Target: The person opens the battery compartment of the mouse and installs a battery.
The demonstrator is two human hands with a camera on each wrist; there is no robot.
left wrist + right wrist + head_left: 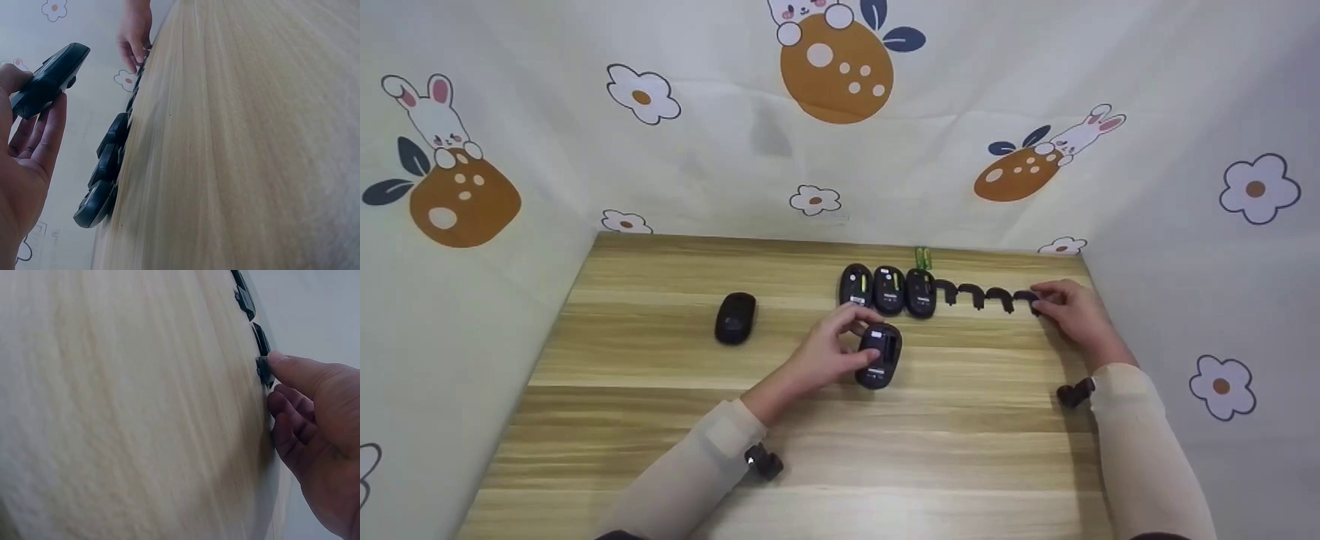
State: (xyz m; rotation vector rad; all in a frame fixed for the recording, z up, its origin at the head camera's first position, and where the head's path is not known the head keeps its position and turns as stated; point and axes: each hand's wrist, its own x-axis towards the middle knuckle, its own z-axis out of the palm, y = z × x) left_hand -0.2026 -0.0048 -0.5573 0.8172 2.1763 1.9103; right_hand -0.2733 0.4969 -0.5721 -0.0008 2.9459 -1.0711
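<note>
My left hand [821, 351] holds a black computer mouse [876, 378] with its underside up, thumb on the bottom face and fingers round the far side. An empty battery slot shows in that underside. In the left wrist view the mouse [52, 77] is raised off the table. At the right end of a row, my right hand [1078, 319] pinches a curved black battery cover [1023, 295] between thumb and fingers. The right wrist view has the thumb on the cover [263, 370], which lies at the table surface.
Several more battery covers [971, 294] line up to the left of the right hand. Beside them, three upturned mice [889, 292] lie side by side, with green batteries [923, 258] behind. Another mouse [734, 319] sits upright at left. A patterned curtain [720, 157] borders the wooden table [645, 420].
</note>
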